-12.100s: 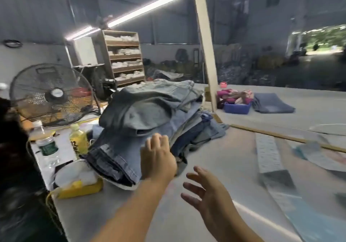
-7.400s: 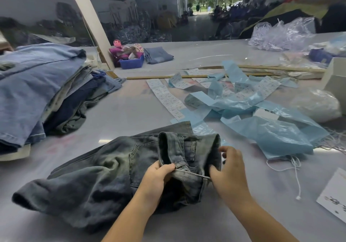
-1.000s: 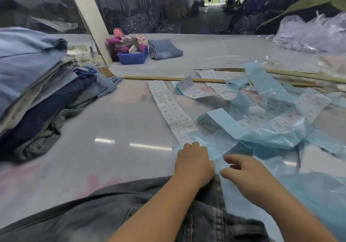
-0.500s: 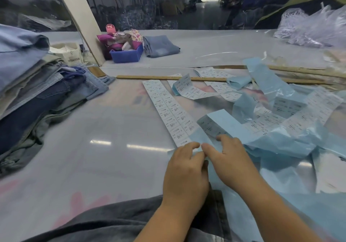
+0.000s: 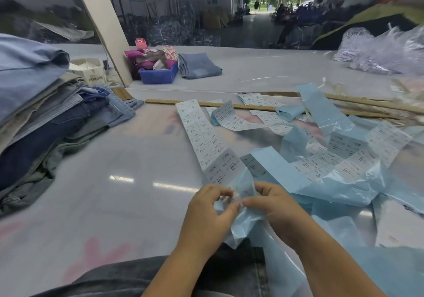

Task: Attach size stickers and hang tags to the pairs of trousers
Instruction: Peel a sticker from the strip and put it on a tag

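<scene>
Table (image 5: 119, 182), trousers (image 5: 128, 278) cropped, sticker strip's (image 5: 204, 136) end behind hands (image 5: 243, 207).

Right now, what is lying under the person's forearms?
Dark grey jeans lie on the table beneath both forearms. Blue backing paper covers part of them; the rest is hidden or out of frame.

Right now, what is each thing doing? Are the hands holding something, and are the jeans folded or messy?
left hand: pinches the sticker strip's near end.
right hand: pinches the same end.
sticker strip: near end lifted, the rest flat on the table.
dark jeans: lying under both forearms.
jeans pile: stacked, untidy.
folded jeans: folded, far side.
blue tray: full.
</scene>
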`<state>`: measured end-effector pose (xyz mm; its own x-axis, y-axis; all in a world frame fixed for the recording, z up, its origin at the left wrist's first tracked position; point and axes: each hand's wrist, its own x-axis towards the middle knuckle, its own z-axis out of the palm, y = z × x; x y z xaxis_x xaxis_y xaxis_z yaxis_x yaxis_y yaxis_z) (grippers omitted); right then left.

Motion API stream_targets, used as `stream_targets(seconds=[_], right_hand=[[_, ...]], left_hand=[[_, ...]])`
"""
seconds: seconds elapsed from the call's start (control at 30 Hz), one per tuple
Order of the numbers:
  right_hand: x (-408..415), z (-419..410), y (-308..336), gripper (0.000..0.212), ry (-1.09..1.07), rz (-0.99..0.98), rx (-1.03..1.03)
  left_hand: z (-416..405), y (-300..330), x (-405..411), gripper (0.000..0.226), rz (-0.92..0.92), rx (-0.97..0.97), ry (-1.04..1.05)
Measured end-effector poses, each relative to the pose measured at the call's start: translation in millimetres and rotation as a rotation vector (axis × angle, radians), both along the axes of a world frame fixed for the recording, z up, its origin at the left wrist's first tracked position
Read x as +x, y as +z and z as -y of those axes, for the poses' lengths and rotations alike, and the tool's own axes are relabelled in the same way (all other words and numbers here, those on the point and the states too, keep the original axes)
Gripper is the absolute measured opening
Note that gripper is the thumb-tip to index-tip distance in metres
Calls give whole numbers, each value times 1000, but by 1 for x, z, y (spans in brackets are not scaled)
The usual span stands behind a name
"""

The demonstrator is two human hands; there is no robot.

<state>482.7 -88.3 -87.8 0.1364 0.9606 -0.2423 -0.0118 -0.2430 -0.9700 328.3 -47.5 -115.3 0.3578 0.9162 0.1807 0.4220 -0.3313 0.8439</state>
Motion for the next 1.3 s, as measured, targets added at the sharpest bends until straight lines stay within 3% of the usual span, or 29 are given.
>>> stream_targets(seconds=[0.27, 0.4, 0.6, 0.77, 0.9, 1.0, 1.17, 1.23, 1.3], right_hand=[[-4, 7, -4, 34, 21, 28, 80], [-2, 11, -5, 53, 63, 85, 83], [1, 14, -6, 67, 52, -54, 123], [-1, 16, -6, 63, 15, -169, 121], [-3, 16, -11, 60, -144, 107, 28], [-3, 18, -13, 59, -212, 192, -21], [-6, 22, -10, 61, -180, 165, 36], [-7, 25, -10, 63, -168, 198, 50], [-8, 27, -11, 65, -167, 198, 59]], left_hand=[[5, 7, 4, 23, -278, 324, 14], [10, 7, 7, 33, -395, 370, -45], [13, 12, 11, 44, -583, 521, -52], [17, 18, 15, 27, -654, 625, -39], [20, 19, 19, 19, -702, 672, -36], [16, 14, 17, 21, -662, 519, -50], [1, 18, 5, 19, -72, -202, -95], [-6, 18, 0, 15, -44, -269, -75], [-5, 17, -3, 7, -73, -207, -73]])
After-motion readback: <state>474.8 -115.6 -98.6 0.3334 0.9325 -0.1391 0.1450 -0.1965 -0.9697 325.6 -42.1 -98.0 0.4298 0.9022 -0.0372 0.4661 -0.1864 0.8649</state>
